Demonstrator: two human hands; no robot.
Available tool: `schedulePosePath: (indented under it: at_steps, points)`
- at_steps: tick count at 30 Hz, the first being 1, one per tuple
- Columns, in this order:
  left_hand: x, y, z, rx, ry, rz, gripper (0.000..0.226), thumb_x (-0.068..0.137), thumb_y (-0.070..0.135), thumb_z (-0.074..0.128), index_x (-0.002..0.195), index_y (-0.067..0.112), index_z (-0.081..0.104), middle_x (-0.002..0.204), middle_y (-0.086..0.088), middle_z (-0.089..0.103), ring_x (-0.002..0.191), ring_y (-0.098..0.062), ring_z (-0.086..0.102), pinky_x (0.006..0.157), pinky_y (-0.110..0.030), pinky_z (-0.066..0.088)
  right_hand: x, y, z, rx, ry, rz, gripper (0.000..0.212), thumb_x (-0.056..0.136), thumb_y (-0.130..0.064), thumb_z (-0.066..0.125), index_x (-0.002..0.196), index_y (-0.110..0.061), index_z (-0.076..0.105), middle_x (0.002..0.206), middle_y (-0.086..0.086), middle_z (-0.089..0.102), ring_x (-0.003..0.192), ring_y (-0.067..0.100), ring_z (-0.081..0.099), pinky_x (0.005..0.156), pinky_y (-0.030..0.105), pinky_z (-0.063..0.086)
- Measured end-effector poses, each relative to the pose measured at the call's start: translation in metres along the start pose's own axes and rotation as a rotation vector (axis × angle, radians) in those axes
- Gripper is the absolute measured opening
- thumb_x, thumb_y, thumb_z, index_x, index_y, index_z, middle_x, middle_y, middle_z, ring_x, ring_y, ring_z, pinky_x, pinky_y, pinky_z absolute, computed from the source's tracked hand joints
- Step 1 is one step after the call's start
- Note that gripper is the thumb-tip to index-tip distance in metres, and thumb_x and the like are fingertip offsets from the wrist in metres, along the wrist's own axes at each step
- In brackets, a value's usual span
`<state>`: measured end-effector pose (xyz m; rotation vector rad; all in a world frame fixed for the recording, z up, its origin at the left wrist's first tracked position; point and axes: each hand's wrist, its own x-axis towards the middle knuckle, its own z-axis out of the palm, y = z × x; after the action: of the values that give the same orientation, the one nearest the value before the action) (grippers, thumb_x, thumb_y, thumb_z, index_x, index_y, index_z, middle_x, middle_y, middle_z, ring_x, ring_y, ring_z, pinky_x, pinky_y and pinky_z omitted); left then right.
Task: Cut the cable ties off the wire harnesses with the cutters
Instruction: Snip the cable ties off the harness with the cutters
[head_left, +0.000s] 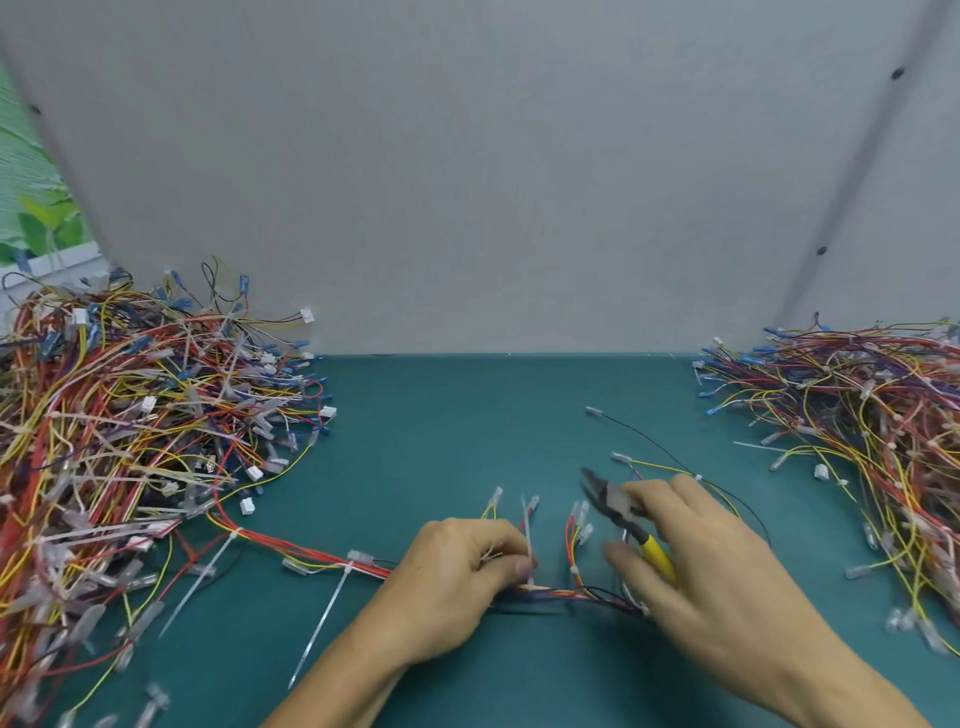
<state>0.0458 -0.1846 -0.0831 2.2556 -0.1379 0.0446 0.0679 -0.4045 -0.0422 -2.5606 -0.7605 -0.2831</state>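
Note:
One wire harness of red, yellow, blue and black wires lies across the green mat in front of me. My left hand pinches it, and a white cable tie sticks up beside the fingers. My right hand grips the yellow-handled cutters, whose dark jaws point up and left, just right of the tie and apart from it. Two more long white ties hang off the harness further left.
A large heap of tied harnesses fills the left side of the green mat. Another heap lies along the right edge. A grey panel stands behind the mat. Loose connectors lie near the bottom left.

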Motion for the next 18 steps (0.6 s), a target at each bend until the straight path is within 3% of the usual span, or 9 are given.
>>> schedulePosePath:
  at_steps: [3, 5, 8, 11, 14, 18]
  points:
    - [0.0, 0.001, -0.003, -0.077, -0.019, -0.022, 0.015, 0.091, 0.026, 0.061, 0.077, 0.027, 0.066, 0.071, 0.011, 0.065, 0.064, -0.003, 0.053, 0.067, -0.021, 0.044, -0.006, -0.001, -0.008, 0.052, -0.164, 0.044, 0.052, 0.068, -0.043, 0.043, 0.117, -0.05, 0.025, 0.106, -0.018, 0.037, 0.103, 0.012, 0.045, 0.089, 0.033, 0.04]
    - [0.0, 0.001, -0.004, -0.115, -0.033, -0.03, 0.01, 0.09, 0.025, 0.063, 0.082, 0.025, 0.068, 0.074, 0.01, 0.066, 0.065, -0.003, 0.055, 0.067, -0.022, 0.045, -0.006, 0.001, -0.01, 0.027, -0.274, 0.052, 0.064, 0.071, -0.04, 0.045, 0.128, -0.048, 0.019, 0.109, -0.018, 0.037, 0.105, 0.01, 0.044, 0.091, 0.03, 0.04]
    - [0.0, -0.001, -0.003, -0.12, -0.061, -0.04, 0.002, 0.086, 0.026, 0.068, 0.086, 0.027, 0.07, 0.074, 0.016, 0.066, 0.064, 0.002, 0.055, 0.066, -0.018, 0.042, -0.003, 0.006, -0.009, 0.054, -0.292, 0.06, 0.044, 0.078, -0.028, 0.054, 0.115, -0.041, 0.035, 0.097, -0.018, 0.05, 0.091, 0.004, 0.05, 0.081, 0.024, 0.044]
    - [0.001, 0.0, -0.002, -0.123, -0.051, -0.048, 0.006, 0.086, 0.025, 0.066, 0.081, 0.025, 0.068, 0.07, 0.016, 0.064, 0.062, -0.005, 0.052, 0.065, -0.023, 0.044, -0.001, 0.011, -0.007, -0.104, -0.27, 0.01, 0.026, 0.078, -0.033, 0.052, 0.104, -0.038, 0.05, 0.095, -0.018, 0.048, 0.09, 0.006, 0.051, 0.079, 0.027, 0.046]
    - [0.0, 0.0, -0.002, -0.135, -0.032, -0.048, 0.009, 0.088, 0.024, 0.063, 0.08, 0.023, 0.066, 0.067, 0.016, 0.062, 0.06, -0.01, 0.048, 0.062, -0.024, 0.043, -0.002, 0.011, -0.003, -0.247, -0.338, 0.002, 0.03, 0.075, -0.034, 0.044, 0.103, -0.03, 0.053, 0.096, -0.013, 0.044, 0.091, 0.014, 0.052, 0.075, 0.033, 0.048]
    - [-0.002, 0.002, -0.001, -0.116, -0.025, -0.039, 0.011, 0.088, 0.025, 0.063, 0.078, 0.024, 0.065, 0.062, 0.02, 0.058, 0.057, -0.009, 0.043, 0.058, -0.018, 0.037, 0.0, 0.008, -0.003, -0.257, -0.393, -0.018, 0.019, 0.075, -0.032, 0.047, 0.092, -0.028, 0.052, 0.097, -0.011, 0.038, 0.085, 0.015, 0.051, 0.068, 0.032, 0.046]
